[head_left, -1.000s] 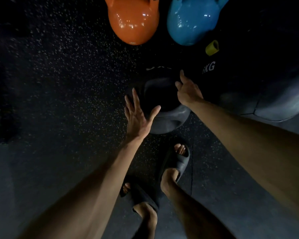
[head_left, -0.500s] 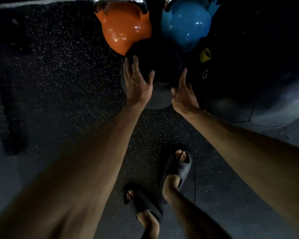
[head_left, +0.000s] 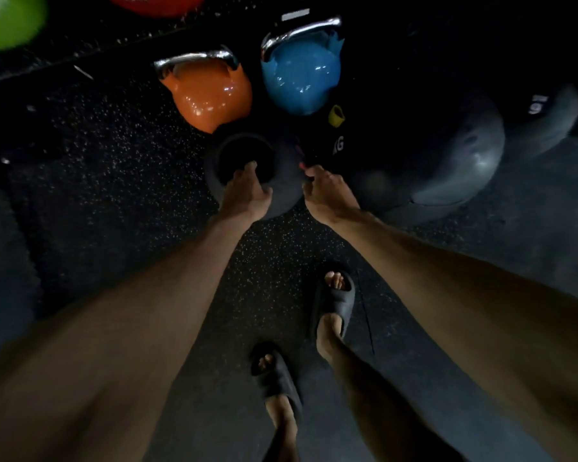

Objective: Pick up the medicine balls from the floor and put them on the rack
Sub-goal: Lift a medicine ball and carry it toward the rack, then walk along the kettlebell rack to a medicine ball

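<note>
A small black medicine ball (head_left: 282, 200) rests on the speckled rubber floor (head_left: 114, 181), just in front of two kettlebells. My left hand (head_left: 247, 191) lies over its top and left side, fingertips curled into a dark recess. My right hand (head_left: 327, 191) clasps its right side with the fingers bent around the edge. Touching it on the right is a large black medicine ball (head_left: 431, 168) with "KG" printed on it. A further dark ball (head_left: 548, 121) sits at the far right.
An orange kettlebell (head_left: 211, 95) and a blue kettlebell (head_left: 301, 78) stand right behind the small ball. A green ball (head_left: 4, 21) and a red ball (head_left: 154, 3) show at the top edge. My feet in black slides (head_left: 334, 301) stand below the hands.
Both hands have gone from open and spread above the small ball to curled onto its sides. The view has tilted up, bringing the kettlebell handles and the green and red balls into view.
</note>
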The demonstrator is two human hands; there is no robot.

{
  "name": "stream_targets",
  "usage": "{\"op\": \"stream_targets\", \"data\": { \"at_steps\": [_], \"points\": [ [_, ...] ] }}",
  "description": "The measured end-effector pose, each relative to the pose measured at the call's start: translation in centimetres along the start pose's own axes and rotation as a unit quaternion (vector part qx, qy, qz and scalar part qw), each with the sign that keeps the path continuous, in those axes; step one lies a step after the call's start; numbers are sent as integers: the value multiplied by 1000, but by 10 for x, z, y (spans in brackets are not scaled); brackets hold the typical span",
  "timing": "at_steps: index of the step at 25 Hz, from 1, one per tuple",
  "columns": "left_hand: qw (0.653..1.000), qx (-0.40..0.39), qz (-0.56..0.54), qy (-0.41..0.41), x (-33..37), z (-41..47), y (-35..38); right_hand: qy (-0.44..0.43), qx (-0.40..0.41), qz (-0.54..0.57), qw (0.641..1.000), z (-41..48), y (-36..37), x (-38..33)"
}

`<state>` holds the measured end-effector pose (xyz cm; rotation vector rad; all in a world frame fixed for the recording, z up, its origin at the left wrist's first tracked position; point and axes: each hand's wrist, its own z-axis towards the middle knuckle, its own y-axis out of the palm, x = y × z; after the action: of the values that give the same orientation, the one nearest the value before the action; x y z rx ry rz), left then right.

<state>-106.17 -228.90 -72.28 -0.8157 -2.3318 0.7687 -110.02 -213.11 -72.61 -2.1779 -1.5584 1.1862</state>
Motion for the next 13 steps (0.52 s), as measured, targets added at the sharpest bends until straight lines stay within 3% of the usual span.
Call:
{"op": "stream_targets", "data": {
  "at_steps": [4,9,13],
  "points": [
    [980,-64,141,127,48,-97,-21,14,-9,-36,999,-95,-48,-7],
    [941,-127,232,213,62,-220,-23,72,18,-50,996,-250,-81,13],
    [912,-172,259,266,66,-340,-26,161,30,48,985,-404,-67,24]
  ]
}}
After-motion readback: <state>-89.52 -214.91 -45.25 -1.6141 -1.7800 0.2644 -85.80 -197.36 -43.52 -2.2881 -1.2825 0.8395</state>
